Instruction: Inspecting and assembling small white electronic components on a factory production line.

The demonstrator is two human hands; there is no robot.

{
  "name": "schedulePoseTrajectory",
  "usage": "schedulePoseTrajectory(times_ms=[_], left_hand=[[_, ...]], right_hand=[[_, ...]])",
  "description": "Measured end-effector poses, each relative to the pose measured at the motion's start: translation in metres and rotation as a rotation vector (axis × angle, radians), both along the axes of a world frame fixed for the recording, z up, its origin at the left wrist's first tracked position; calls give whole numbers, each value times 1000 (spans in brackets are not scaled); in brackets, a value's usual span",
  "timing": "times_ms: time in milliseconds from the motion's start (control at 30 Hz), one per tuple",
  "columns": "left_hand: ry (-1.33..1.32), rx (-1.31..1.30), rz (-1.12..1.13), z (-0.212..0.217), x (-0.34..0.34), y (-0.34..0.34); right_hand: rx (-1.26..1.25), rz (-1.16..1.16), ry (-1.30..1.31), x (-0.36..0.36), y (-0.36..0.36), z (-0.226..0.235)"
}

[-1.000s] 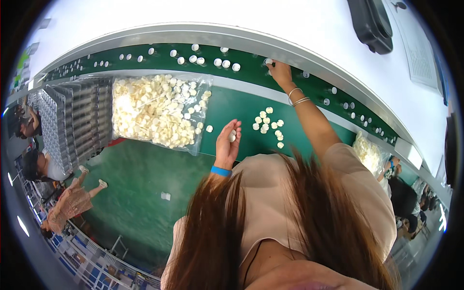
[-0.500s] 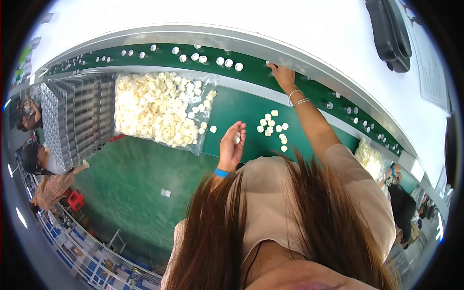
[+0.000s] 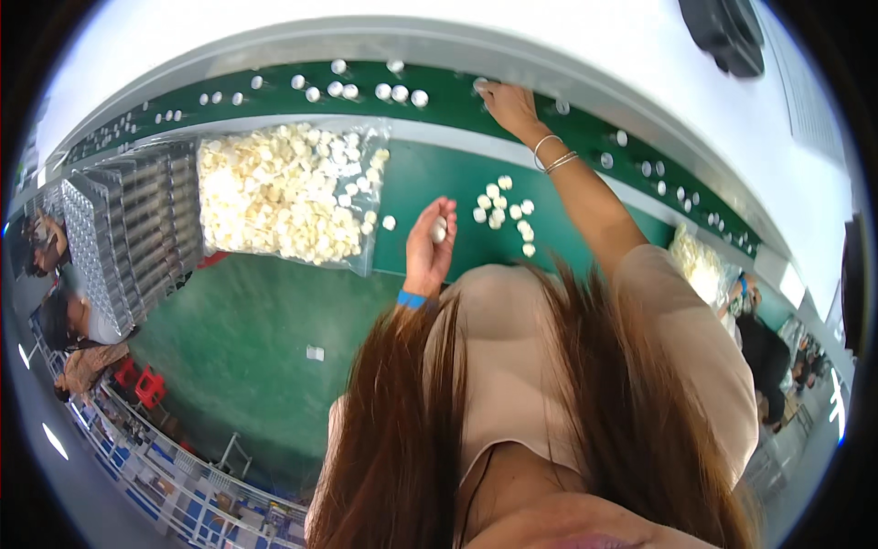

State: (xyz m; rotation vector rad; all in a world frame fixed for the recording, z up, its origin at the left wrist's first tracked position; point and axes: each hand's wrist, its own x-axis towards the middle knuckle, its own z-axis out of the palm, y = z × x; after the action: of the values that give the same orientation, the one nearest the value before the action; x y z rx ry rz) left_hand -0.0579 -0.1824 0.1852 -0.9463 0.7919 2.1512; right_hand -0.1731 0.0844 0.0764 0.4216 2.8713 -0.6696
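My left hand [image 3: 428,245] is half curled over the green work surface, palm up, around a small cream-white round piece [image 3: 439,231]. My right hand [image 3: 508,106] reaches across to the green conveyor belt [image 3: 274,96]. Its fingertips are closed at a small white-topped round container [image 3: 481,84] by the belt's far edge; the fingers partly hide it. Between my arms lies a loose group of cream-white scalloped pieces [image 3: 497,203]. A clear plastic bag [image 3: 370,240] full of such pieces lies open to the left, with a single loose piece [image 3: 390,222] beside it.
Several white-topped containers [image 3: 400,93] stand along the belt on both sides of my right hand. Stacked clear moulded trays [image 3: 137,229] rise at the far left. Another bag of pieces [image 3: 695,261] sits at the right, near a co-worker's arm. A black object [image 3: 722,35] lies beyond the belt.
The view has shifted a little. My right hand has moved slightly left along the belt, fingertips now at a white-topped container. My left hand still holds its piece.
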Motion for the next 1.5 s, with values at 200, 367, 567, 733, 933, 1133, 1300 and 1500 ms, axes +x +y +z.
schedulePoseTrajectory(times_ms=[200, 367, 567, 733, 933, 1133, 1300, 1500], left_hand=[[55, 0, -36, 12, -1, -1], [96, 20, -148, 19, 6, 8], [169, -23, -180, 24, 25, 9], [307, 138, -198, 42, 35, 33], [349, 259, -346, 55, 54, 44], [248, 241, -396, 44, 76, 66], [264, 39, -522, 17, 87, 77], [200, -57, -1030, -105, 146, 52]], right_hand=[[-185, 120, -263, 113, -37, 38], [-236, 27, -90, 173, -27, -8], [-478, 13, 233, 142, -68, 112], [-474, 3, 196, 175, -92, 201], [-760, -2, 231, 222, -70, 230], [-737, -85, 270, 253, -56, 217], [-577, -164, 425, 267, -27, 179], [-444, -436, 419, 255, 81, 67]])
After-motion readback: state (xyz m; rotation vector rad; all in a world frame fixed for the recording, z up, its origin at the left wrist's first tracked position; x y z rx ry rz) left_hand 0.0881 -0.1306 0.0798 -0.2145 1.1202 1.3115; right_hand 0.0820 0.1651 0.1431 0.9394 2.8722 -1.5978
